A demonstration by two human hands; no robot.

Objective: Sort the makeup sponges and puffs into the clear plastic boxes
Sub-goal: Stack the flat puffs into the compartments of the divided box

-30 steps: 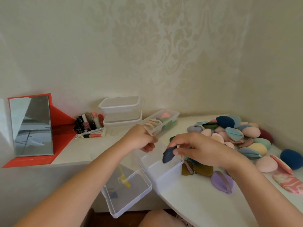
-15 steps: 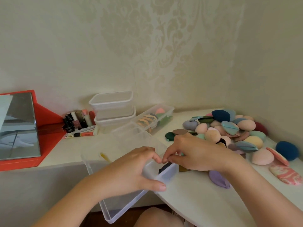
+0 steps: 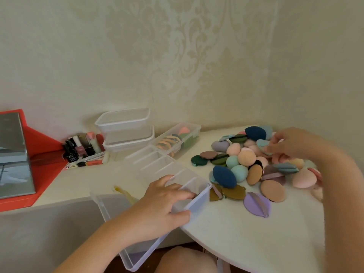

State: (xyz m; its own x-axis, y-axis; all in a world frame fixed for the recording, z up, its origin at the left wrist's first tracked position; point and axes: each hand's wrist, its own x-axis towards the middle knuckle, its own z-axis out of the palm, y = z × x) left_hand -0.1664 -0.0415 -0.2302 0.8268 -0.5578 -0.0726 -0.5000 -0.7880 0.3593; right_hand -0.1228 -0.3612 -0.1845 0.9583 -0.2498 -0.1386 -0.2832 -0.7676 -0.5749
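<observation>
My hands: left hand (image 3: 163,203) grips the divided clear box (image 3: 151,158) at lower centre; right hand (image 3: 291,146), dark sponge now dropped inside, is back on the pile (image 3: 242,162) at mid-right, blurred over a teal puff (image 3: 263,144), grip unclear, so next pick is starting.

This is a home dressing corner. Cream damask-patterned wallpaper (image 3: 177,56) covers both walls behind a white rounded worktop (image 3: 246,237). A red-framed mirror (image 3: 13,154) stands at the far left, with a cluster of nail-polish bottles and small cosmetics (image 3: 80,148) just beside it. Stacked clear plastic storage boxes (image 3: 124,123) sit in the middle, and a heap of coloured makeup sponges and puffs (image 3: 246,156) lies to the right.
</observation>
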